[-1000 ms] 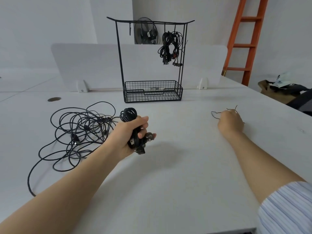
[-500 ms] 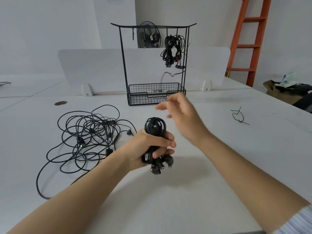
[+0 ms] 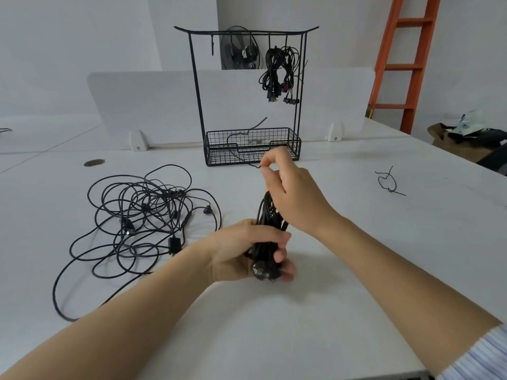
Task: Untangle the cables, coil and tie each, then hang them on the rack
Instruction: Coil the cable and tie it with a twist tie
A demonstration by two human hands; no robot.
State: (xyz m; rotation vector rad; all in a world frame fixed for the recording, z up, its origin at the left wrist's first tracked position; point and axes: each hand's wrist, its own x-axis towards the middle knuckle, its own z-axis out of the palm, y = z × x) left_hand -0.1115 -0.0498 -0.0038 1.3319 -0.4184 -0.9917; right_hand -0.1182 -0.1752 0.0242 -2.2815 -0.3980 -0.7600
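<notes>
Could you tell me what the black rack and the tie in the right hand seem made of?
Black rack with basket base: thin metal rod and wire mesh, matt black coating. Thin black tie pinched by the right hand: probably coated wire, since it holds its kinks unsupported.

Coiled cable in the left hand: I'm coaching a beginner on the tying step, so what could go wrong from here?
1. The left hand grips only the lower end of the coiled cable. The upper loops are unbound and might spring apart.
2. The right hand pinches the tie with its fingertips near one end. It could slip out during wrapping, and the long free end may be hard to control.
</notes>
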